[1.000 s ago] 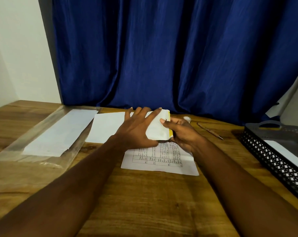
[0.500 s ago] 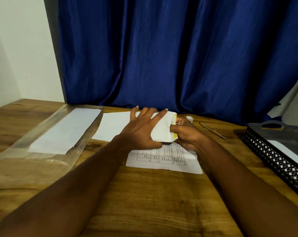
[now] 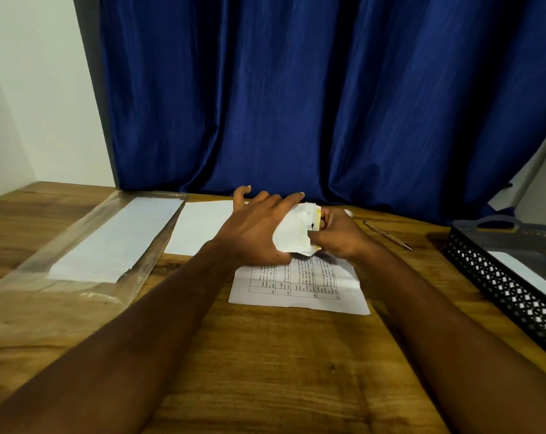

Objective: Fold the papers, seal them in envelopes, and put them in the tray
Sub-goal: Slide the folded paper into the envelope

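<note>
Over printed sheet [image 3: 299,286] | left hand [image 3: 256,233] holds envelope [image 3: 295,234] | right hand [image 3: 342,241] pinches yellow edge | tray [image 3: 497,280] far right

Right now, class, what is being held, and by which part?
A white envelope: the left hand holds its left side, the right hand pinches its yellow-edged right end.
</note>
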`<action>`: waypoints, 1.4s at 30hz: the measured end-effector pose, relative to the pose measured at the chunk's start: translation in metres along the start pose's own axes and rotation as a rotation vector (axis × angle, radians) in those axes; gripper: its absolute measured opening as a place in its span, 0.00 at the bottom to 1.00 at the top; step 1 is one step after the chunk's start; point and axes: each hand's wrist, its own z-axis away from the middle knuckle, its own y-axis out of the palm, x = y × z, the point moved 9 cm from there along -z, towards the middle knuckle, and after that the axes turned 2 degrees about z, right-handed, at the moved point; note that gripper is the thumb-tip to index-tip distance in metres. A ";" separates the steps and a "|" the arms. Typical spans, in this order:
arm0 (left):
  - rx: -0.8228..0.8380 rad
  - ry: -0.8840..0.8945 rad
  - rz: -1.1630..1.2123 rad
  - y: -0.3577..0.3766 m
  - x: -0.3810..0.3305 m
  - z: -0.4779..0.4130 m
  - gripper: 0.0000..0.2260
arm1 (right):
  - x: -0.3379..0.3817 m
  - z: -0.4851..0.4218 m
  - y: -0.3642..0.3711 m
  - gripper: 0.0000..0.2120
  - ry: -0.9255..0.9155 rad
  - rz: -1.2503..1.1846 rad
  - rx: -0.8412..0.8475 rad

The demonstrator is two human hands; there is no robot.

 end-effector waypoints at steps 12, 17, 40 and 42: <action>0.031 -0.135 -0.030 0.013 0.022 0.005 0.55 | -0.036 0.000 -0.018 0.41 0.025 0.877 0.080; 0.021 -0.142 -0.026 0.015 0.023 0.005 0.55 | -0.036 -0.010 -0.014 0.47 0.003 0.853 0.145; -0.015 -0.276 -0.099 0.015 0.041 0.007 0.55 | -0.027 -0.006 -0.085 0.12 -0.026 -0.207 -0.224; -0.031 -0.294 -0.100 0.013 0.043 0.009 0.55 | -0.027 -0.005 -0.078 0.12 -0.033 -0.244 -0.155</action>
